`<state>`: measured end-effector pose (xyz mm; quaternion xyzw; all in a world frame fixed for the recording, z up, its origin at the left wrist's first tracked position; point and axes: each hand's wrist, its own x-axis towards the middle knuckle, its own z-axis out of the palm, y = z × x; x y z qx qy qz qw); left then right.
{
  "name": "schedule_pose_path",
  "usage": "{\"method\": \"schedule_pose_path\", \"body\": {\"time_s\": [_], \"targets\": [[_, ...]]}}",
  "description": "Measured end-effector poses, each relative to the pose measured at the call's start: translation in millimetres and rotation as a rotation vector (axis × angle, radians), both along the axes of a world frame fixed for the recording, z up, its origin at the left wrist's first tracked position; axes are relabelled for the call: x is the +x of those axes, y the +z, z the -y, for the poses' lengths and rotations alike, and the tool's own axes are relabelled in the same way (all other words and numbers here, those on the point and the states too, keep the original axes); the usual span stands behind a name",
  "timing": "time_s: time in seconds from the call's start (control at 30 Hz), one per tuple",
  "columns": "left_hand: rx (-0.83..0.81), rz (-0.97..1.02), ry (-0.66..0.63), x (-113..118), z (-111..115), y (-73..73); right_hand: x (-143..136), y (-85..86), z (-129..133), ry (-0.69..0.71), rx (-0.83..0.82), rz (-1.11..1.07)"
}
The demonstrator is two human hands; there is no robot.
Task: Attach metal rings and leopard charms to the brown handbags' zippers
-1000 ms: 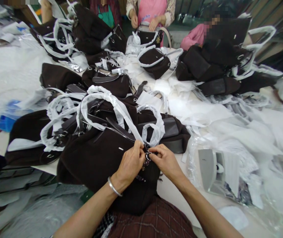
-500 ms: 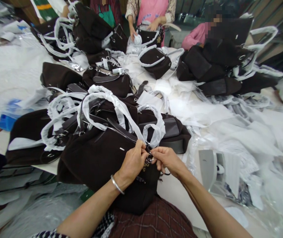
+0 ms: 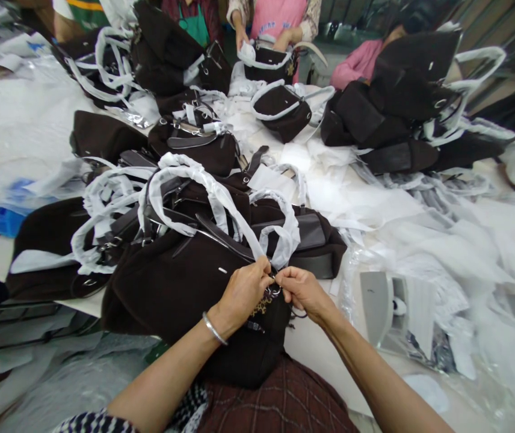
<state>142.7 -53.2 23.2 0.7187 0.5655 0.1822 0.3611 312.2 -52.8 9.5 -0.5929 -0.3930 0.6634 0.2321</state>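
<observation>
A dark brown handbag (image 3: 171,294) lies at the table's near edge, partly against the plaid apron. Its handle (image 3: 194,168) is wrapped in white paper and arches above the open zipper. My left hand (image 3: 243,291), with a silver bangle at the wrist, pinches the strap end at the bag's right corner. My right hand (image 3: 300,291) is closed at the same spot, its fingertips by the metal ring (image 3: 274,290); what exactly it grips is too small to tell. A gold-coloured charm (image 3: 261,307) hangs just below the fingers.
More dark bags lie behind and left, and a bag pile (image 3: 388,108) stands back right. White wrapping sheets (image 3: 442,228) spread at right, beside a grey box (image 3: 377,307). Across the table, a person in a pink apron (image 3: 278,18) handles a bag.
More of the gold-coloured charm shows below my fingers. My hands remain at the ring with small finger shifts. Across the table, the pink-aproned person's hands have moved slightly with the bag.
</observation>
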Motion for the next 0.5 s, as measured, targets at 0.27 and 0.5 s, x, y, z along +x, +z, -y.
{"method": "schedule_pose_path", "body": {"time_s": [0.27,0.5], "targets": [[0.245,-0.118,-0.033,6,8,12.9,-4,7.6,20,-0.107,0.445,0.277],[-0.002,0.347,-0.023,4,1,20.6,2,40.1,23,-0.012,0.482,0.233]]}}
